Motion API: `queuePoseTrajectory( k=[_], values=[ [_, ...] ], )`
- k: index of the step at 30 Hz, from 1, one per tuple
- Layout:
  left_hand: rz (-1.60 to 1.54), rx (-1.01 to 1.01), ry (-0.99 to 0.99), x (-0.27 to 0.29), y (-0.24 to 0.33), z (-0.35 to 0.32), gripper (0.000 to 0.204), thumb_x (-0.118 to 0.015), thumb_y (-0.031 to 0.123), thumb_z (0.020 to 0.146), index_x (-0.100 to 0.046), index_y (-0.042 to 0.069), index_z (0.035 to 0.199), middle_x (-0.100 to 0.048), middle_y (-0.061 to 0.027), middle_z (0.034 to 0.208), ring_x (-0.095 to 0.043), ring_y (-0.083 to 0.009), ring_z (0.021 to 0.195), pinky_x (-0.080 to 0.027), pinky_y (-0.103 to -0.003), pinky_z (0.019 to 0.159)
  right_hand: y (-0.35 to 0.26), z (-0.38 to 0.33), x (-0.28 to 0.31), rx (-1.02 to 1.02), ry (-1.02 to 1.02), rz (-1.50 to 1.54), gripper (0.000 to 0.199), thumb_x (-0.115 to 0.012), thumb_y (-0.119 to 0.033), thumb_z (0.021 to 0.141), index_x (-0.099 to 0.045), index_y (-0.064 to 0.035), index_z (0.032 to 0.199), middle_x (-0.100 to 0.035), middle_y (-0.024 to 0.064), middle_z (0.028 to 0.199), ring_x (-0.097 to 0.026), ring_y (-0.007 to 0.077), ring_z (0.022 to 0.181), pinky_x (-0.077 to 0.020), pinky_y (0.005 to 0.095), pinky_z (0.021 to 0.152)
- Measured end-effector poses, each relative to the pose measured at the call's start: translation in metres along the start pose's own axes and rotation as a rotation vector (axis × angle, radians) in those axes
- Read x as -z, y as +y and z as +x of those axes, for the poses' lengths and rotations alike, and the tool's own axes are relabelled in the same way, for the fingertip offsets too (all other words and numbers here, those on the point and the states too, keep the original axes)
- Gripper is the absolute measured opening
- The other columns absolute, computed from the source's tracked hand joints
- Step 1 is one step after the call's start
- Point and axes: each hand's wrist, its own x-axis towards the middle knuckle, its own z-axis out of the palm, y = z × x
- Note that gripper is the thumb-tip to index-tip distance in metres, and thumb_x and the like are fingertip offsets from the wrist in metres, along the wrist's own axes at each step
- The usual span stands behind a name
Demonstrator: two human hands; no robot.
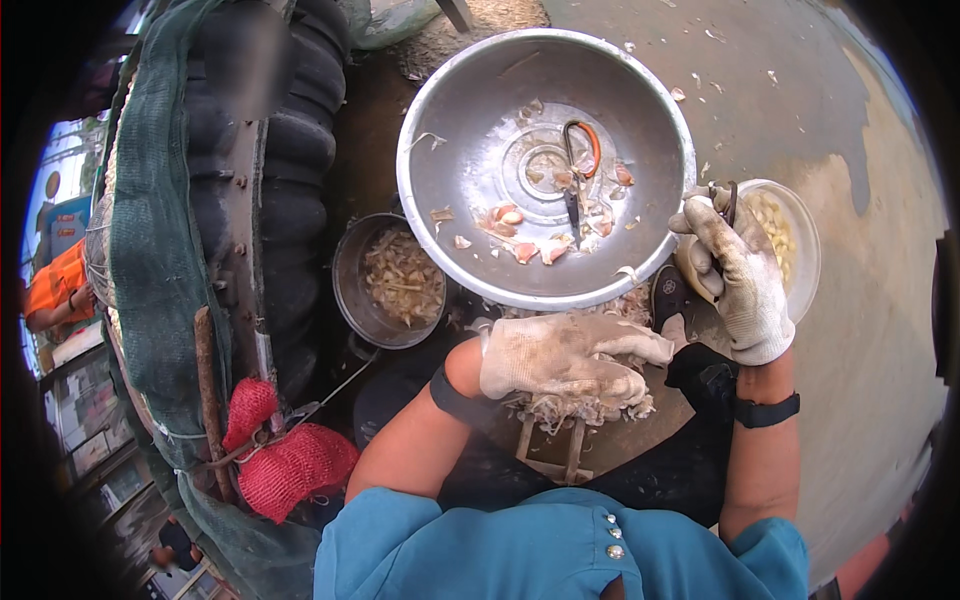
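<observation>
A wide metal basin (460,245) sits in front of me, with reddish garlic cloves (527,252) and papery skins at its bottom. Among them lies a cutting tool (573,205) with an orange and black handle. My left hand (575,360), in a soiled white glove, hovers below the basin's near rim; its fingers reach rightward, apart, with nothing seen in them. My gloved right hand (738,275) is raised at the basin's right edge, closed on a small dark metal tool (730,203); its kind is unclear. Behind that hand stands a white tub (806,240) of pale peeled cloves (773,228).
A metal pot (345,290) with pale scraps stands left of the basin. Garlic skins (585,408) pile up under my left hand by a wooden frame (573,455). Further left are a large black tyre (300,140), green netting (155,200) and a red mesh bag (298,468).
</observation>
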Motion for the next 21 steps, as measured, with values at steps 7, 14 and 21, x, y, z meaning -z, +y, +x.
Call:
queuePoseTrajectory(
  k=[7, 14, 21],
  values=[
    [-0.108, 0.144, -0.106, -0.029, -0.004, 0.002, 0.039, -0.056, 0.011, 0.092, -0.057, 0.008, 0.132, -0.057, -0.0146, 0.133, -0.055, -0.0317, 0.121, -0.041, -0.04, 0.106, 0.034, 0.035, 0.1, 0.256, 0.444, -1.116, 0.038, -0.063, -0.022, 0.092, -0.059, -0.0038, 0.126, -0.067, 0.0164, 0.117, -0.063, 0.032, 0.109, -0.0471, 0.0386, 0.094],
    [0.043, 0.296, 0.097, 0.01, 0.001, -0.003, 0.027, -0.055, 0.019, 0.096, -0.062, 0.005, 0.118, -0.063, -0.0117, 0.114, -0.064, -0.0279, 0.096, -0.05, -0.033, 0.088, 0.041, 0.035, 0.072, 0.324, 0.336, -0.898, 0.038, -0.063, -0.029, 0.091, -0.064, -0.0029, 0.119, -0.068, 0.0188, 0.112, -0.063, 0.0358, 0.106, -0.0457, 0.0399, 0.095],
    [0.217, 0.776, 0.597, 0.045, 0.001, 0.015, 0.028, -0.055, 0.019, 0.094, -0.063, 0.002, 0.114, -0.065, -0.0167, 0.104, -0.06, -0.0328, 0.102, -0.046, -0.041, 0.091, 0.015, 0.017, 0.03, 0.338, 0.207, -0.808, 0.028, -0.064, -0.023, 0.091, -0.065, -0.0027, 0.11, -0.068, 0.0184, 0.101, -0.064, 0.034, 0.096, -0.049, 0.0376, 0.086]
  ],
)
